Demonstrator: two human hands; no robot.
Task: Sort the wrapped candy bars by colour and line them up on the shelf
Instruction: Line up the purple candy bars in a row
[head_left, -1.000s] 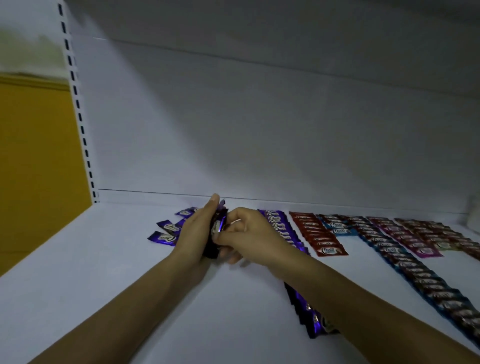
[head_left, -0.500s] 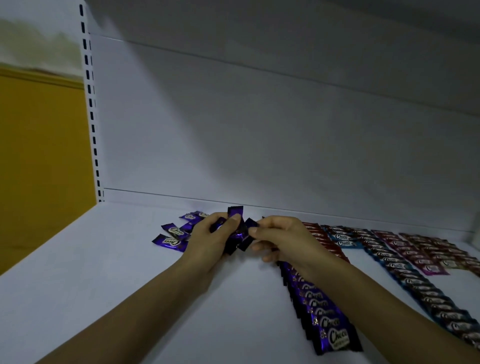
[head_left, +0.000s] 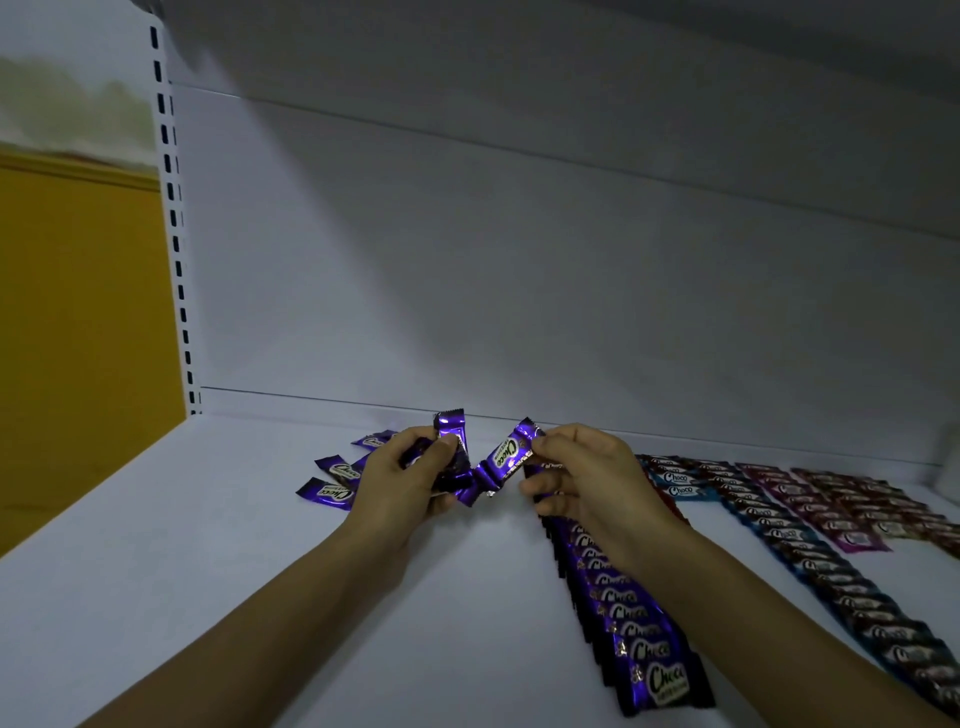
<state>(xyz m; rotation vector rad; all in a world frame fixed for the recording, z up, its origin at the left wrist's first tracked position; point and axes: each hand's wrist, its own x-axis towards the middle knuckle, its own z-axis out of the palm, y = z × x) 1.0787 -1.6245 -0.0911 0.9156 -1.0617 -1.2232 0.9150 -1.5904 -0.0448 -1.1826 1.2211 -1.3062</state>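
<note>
- Head view: your right hand is pinching a purple bar by its end, beside the purple row.
- Your left hand is clutching a purple bundle.
- Likely light, slick; crimped ends are gripping best.

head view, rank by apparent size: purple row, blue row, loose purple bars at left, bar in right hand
1. purple row and blue row: look alike in length; blue runs out of frame, so unranked.
2. loose purple bars
3. single bar in the right hand
</note>
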